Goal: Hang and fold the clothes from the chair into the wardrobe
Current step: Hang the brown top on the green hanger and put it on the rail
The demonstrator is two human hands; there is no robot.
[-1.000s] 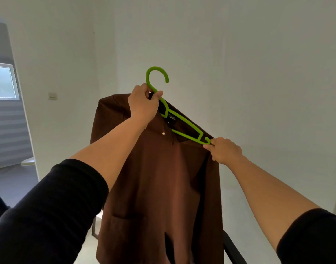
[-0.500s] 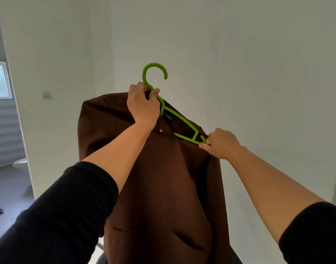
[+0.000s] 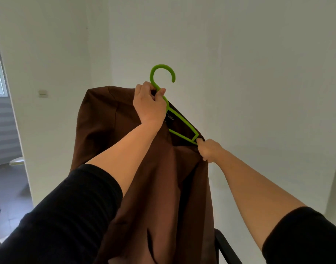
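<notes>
1. A brown jacket hangs at chest height in front of a white wall, draped over a green hanger and held up in mid-air between two bare forearms.

2. The hanger's long axis slopes down from upper left to lower right: its hook stands clear above the collar, while its right tip pokes out of the cloth at the low end. The jacket's left shoulder sits high and already looks filled; the right shoulder sags below the tip.

3. The left hand is clenched round the hanger's neck just under the hook, carrying the weight.

4. The right hand pinches the jacket's edge at the hanger's right tip, touching it, fingers curled into the fabric.

5. The relation that matters: the uncovered tip lies just up and left of the right hand, so that hand is the nearer one. By this reading, the step in hand is drawing the right shoulder up and over that tip, along the hanger's slope.

6. Risk, as a judgement: a tug across the slope could slide the left shoulder off.

7. A dark chair edge shows at lower right; a doorway opens at far left. No wardrobe is in view.
</notes>
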